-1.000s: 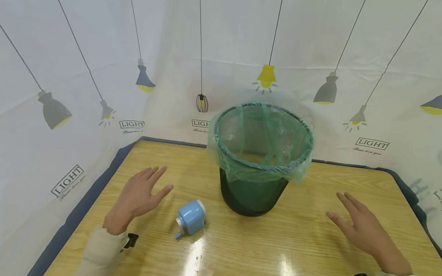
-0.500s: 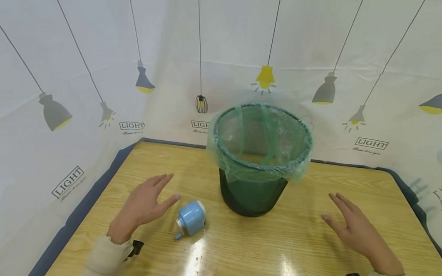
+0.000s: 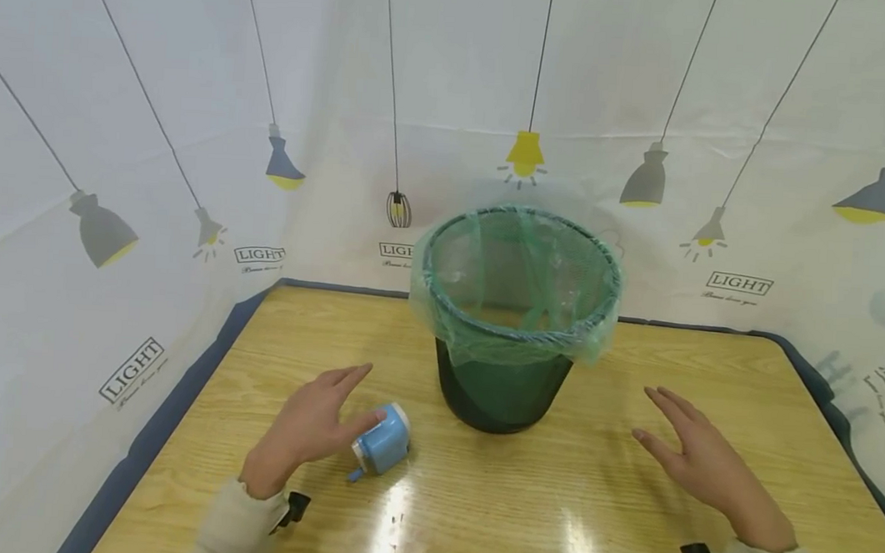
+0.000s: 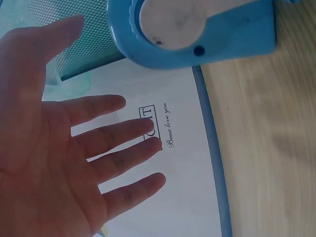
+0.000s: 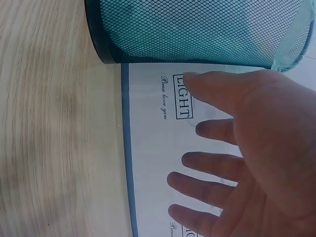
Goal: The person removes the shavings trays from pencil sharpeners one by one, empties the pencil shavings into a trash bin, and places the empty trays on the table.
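Note:
A blue hand-crank pencil sharpener (image 3: 390,449) with white parts lies on the wooden table, left of the middle. My left hand (image 3: 313,427) hovers at its left with fingers spread, the thumb overlapping it in the head view. In the left wrist view the palm faces the sharpener (image 4: 237,42), with a gap between them, and nothing is held. On the right, my right hand (image 3: 714,462) hangs over the table with straight, parted fingers and holds nothing. Nearest to it is a dark mesh wastebasket (image 3: 500,392), whose wall (image 5: 197,32) shows in the right wrist view.
A thin green plastic bag (image 3: 447,327) lines the wastebasket and folds over its rim. Behind and at both sides of the wooden table (image 3: 505,514) hangs a white cloth (image 3: 468,77) printed with lamps. Dark blue edging (image 3: 173,404) borders the tabletop.
My left hand has moved right and slightly toward me, to the sharpener, and its thumb now overlaps it in view. The right hand has drifted a little left. Sharpener and wastebasket stay put.

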A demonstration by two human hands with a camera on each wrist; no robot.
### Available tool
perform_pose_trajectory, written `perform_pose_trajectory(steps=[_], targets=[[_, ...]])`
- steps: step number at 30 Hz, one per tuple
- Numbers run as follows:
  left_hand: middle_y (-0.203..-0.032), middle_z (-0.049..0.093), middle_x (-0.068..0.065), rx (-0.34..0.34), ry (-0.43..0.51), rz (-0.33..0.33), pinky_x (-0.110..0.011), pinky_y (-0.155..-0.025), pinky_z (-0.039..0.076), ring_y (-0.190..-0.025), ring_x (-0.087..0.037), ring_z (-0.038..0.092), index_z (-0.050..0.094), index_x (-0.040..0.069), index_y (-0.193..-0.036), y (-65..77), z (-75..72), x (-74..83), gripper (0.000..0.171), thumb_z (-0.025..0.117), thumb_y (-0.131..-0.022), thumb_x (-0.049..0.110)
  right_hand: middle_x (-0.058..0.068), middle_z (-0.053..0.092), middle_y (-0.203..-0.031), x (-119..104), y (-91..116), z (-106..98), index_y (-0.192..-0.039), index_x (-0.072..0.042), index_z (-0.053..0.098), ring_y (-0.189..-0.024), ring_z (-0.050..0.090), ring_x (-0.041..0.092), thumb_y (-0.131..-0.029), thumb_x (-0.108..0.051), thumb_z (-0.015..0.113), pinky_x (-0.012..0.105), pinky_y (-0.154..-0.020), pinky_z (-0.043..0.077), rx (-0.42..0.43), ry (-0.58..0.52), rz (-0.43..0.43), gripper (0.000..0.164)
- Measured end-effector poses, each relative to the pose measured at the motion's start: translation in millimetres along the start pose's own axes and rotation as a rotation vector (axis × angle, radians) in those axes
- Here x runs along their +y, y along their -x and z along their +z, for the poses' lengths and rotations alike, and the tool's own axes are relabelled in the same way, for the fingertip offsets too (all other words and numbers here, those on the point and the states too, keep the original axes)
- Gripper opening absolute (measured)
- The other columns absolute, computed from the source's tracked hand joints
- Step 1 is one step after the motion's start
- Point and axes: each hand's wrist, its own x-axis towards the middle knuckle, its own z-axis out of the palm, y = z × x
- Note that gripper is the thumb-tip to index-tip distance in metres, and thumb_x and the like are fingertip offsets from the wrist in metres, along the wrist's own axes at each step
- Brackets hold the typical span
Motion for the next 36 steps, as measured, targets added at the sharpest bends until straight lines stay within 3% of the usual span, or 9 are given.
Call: perform_pose_trajectory(steps=[8, 18, 24, 29, 36], targets=[[-0.145, 0.051, -0.018, -0.043, -0.003, 0.022, -0.058, -0.1, 0.047, -0.129, -0.039, 0.051, 0.043, 0.01, -0.151, -3.7, 7.2, 7.8, 0.079, 0.058, -0.092, 0.061, 0.038, 0.033, -0.147, -4, -2, 2, -0.149, 0.007, 0.035, -0.128, 0.037, 0.06, -0.1, -0.036, 0.058, 0.075, -0.093, 0.037, -0.015, -0.005, 0.012, 0.068], [-0.142, 0.055, -0.016, -0.141, -0.014, -0.072, -0.054, -0.095, 0.051, -0.125, -0.037, 0.056, 0.045, 0.007, -0.149, -6.0, 11.3, 15.6, 0.084, 0.065, -0.087, 0.062, 0.038, 0.035, -0.146, -7, -2, 8, -0.148, 0.006, 0.037, -0.127, 0.037, 0.06, -0.1, -0.034, 0.059, 0.075, -0.093, 0.037, 0.01, -0.032, -0.001, 0.066], [-0.129, 0.065, -0.012, -0.157, -0.001, -0.078, -0.046, -0.084, 0.056, -0.107, -0.028, 0.066, 0.053, 0.004, -0.142, -6.5, 13.4, 18.7, 0.083, 0.069, -0.084, 0.062, 0.037, 0.034, -0.147, -8, -1, 12, -0.147, 0.005, 0.038, -0.128, 0.036, 0.06, -0.101, -0.035, 0.057, 0.075, -0.092, 0.037, 0.009, -0.052, 0.013, 0.064], [-0.115, 0.069, -0.007, -0.173, 0.021, -0.073, -0.039, -0.073, 0.057, -0.092, -0.019, 0.066, 0.059, 0.006, -0.134, -6.6, 19.4, 20.7, 0.076, 0.074, -0.081, 0.058, 0.037, 0.035, -0.147, -9, -1, 14, -0.146, 0.006, 0.039, -0.128, 0.037, 0.06, -0.101, -0.035, 0.057, 0.074, -0.092, 0.038, 0.009, -0.051, 0.01, 0.064], [-0.107, 0.069, -0.007, -0.163, 0.031, -0.061, -0.04, -0.071, 0.057, -0.088, -0.021, 0.066, 0.061, 0.005, -0.126, -5.6, 24.7, 23.9, 0.073, 0.083, -0.074, 0.051, 0.037, 0.037, -0.146, -9, -2, 16, -0.145, 0.007, 0.04, -0.128, 0.039, 0.059, -0.101, -0.033, 0.058, 0.073, -0.093, 0.04, 0.023, -0.055, -0.007, 0.062]])
